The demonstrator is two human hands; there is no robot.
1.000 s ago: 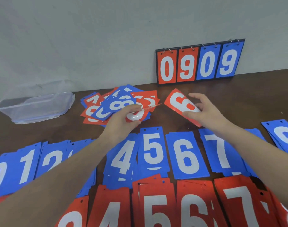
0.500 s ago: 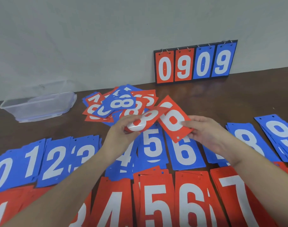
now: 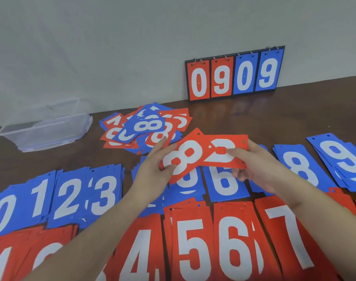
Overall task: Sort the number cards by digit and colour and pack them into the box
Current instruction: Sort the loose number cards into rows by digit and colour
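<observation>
My left hand (image 3: 152, 169) grips a red 8 card (image 3: 183, 157), tilted and held above the table. My right hand (image 3: 254, 165) holds a second red card (image 3: 223, 151) lying sideways and overlapping the 8; its digit is partly covered by my fingers. Below them run a row of blue stacks, 0 to 9 (image 3: 104, 191), and a nearer row of red stacks (image 3: 193, 244). An unsorted pile of red and blue cards (image 3: 144, 126) lies behind my left hand. The clear plastic box (image 3: 45, 130) stands at the far left by the wall.
A flip scoreboard (image 3: 235, 75) reading 0909 leans against the wall at the back right. The brown table (image 3: 223, 116) shows between it and the stacks. Blue 8 (image 3: 300, 165) and 9 stacks (image 3: 343, 157) lie close to my right wrist.
Both hands have drawn back from the unsorted pile toward me. The two red cards have come together and now overlap above the blue 5 and 6 stacks.
</observation>
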